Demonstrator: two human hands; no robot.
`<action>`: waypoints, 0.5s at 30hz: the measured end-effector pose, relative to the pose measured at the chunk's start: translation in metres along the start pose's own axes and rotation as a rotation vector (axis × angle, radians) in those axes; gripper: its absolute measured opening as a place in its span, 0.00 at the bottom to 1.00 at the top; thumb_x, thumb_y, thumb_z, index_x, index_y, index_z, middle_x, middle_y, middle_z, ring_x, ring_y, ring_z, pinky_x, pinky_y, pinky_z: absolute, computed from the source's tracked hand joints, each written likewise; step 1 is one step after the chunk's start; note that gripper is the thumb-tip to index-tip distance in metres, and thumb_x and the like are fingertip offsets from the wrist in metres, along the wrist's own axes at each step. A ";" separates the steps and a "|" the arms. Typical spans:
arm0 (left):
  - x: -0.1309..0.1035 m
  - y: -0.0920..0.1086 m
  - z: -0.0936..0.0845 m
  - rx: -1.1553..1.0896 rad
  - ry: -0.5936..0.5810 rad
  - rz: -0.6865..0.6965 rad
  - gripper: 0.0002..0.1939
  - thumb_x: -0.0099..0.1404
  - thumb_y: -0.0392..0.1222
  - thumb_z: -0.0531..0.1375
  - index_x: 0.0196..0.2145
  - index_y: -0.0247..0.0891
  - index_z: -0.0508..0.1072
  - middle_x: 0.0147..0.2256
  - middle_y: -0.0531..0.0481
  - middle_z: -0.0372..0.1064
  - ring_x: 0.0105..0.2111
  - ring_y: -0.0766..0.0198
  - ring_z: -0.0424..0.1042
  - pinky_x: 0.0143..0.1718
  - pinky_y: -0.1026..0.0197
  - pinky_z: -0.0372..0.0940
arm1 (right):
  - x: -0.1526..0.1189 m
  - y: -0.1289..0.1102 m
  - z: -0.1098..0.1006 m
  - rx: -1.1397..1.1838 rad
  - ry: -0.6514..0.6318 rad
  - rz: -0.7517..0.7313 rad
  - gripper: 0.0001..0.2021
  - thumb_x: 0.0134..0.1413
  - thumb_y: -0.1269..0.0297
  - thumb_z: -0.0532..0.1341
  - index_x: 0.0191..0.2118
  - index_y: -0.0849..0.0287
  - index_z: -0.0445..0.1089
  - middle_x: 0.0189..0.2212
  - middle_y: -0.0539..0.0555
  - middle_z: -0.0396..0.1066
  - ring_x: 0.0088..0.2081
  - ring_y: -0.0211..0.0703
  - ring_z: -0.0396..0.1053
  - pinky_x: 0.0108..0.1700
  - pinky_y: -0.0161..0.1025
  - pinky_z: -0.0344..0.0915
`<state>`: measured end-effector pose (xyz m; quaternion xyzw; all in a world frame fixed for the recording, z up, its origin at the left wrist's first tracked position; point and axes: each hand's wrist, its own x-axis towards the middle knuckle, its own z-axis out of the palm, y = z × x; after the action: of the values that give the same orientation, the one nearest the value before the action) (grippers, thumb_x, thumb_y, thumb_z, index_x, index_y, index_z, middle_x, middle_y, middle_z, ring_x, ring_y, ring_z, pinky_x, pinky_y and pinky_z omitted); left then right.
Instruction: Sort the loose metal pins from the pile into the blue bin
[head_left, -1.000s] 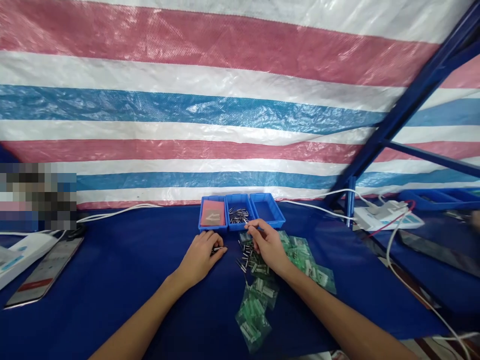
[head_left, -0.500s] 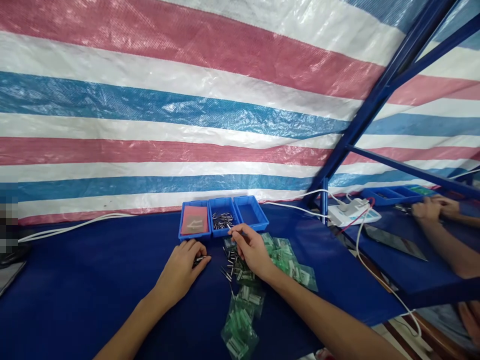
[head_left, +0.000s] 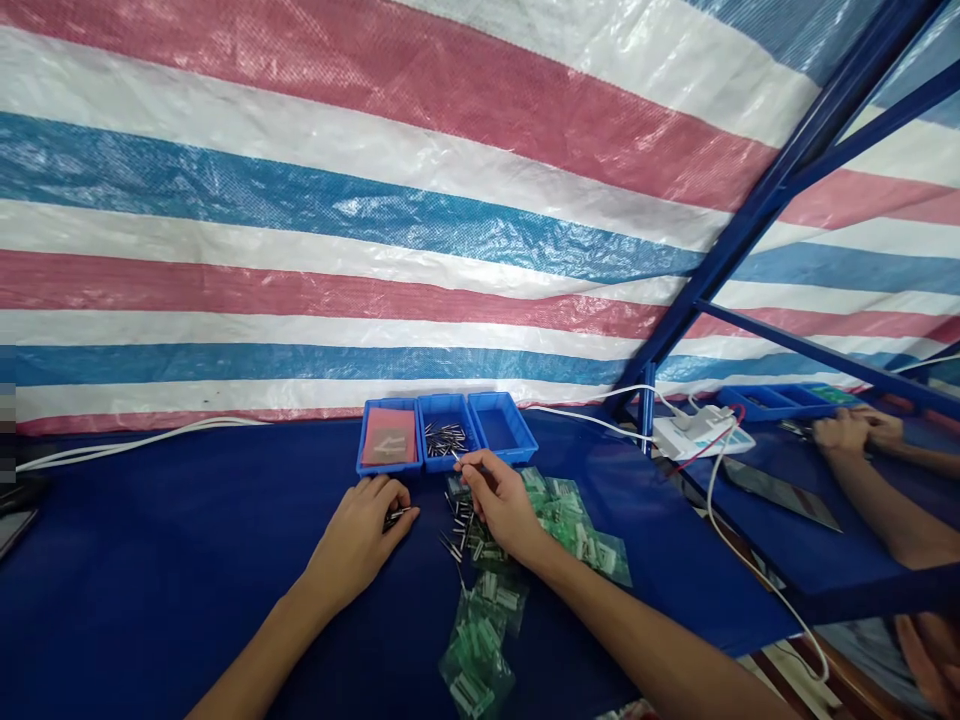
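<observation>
My left hand (head_left: 369,525) rests on the blue table, its fingers curled round small dark metal pins (head_left: 393,518) that show only in part. Just in front of the middle blue bin, my right hand (head_left: 496,500) pinches a thin metal pin (head_left: 455,457) between thumb and fingertips. That bin (head_left: 448,403) holds a heap of similar pins (head_left: 445,440). More loose pins (head_left: 459,525) lie on the table between the two hands. Clear bags with green and white pieces (head_left: 574,520) are spread beside and partly under my right wrist.
A left bin (head_left: 362,455) contains pink sheet material, and a right bin (head_left: 502,425) adjoins the middle one. More bags (head_left: 474,660) lie nearer me. A white power strip (head_left: 705,435) with cables sits to the right. Another person's hands (head_left: 844,432) work beyond the blue frame post (head_left: 694,290).
The view has turned slightly, shifting the surroundings. Both my hands stay almost where they were, with the pin still pinched in the right fingertips.
</observation>
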<state>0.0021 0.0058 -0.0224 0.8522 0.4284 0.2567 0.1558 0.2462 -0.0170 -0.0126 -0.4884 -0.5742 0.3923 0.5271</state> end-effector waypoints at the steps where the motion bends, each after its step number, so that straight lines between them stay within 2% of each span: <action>1: 0.000 0.001 -0.001 0.008 0.001 -0.001 0.11 0.78 0.51 0.58 0.41 0.42 0.72 0.39 0.48 0.72 0.40 0.53 0.70 0.42 0.53 0.60 | 0.000 -0.001 0.000 -0.003 0.001 0.002 0.17 0.70 0.44 0.60 0.46 0.53 0.74 0.34 0.51 0.71 0.21 0.36 0.61 0.20 0.35 0.58; 9: -0.001 0.009 -0.001 0.092 0.008 0.012 0.09 0.78 0.47 0.57 0.41 0.41 0.70 0.40 0.48 0.72 0.40 0.53 0.68 0.43 0.53 0.59 | -0.002 -0.008 -0.001 -0.001 -0.003 0.012 0.18 0.69 0.44 0.61 0.47 0.54 0.73 0.38 0.53 0.73 0.21 0.35 0.61 0.21 0.35 0.60; 15: -0.003 0.010 0.000 0.133 0.018 0.048 0.10 0.79 0.47 0.55 0.41 0.41 0.70 0.40 0.48 0.72 0.41 0.54 0.69 0.42 0.54 0.58 | -0.005 -0.009 -0.001 -0.039 -0.013 0.026 0.18 0.69 0.43 0.61 0.47 0.54 0.74 0.34 0.51 0.71 0.22 0.36 0.62 0.22 0.36 0.60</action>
<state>0.0072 -0.0021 -0.0184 0.8683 0.4255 0.2389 0.0888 0.2458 -0.0235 -0.0050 -0.5034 -0.5789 0.3909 0.5086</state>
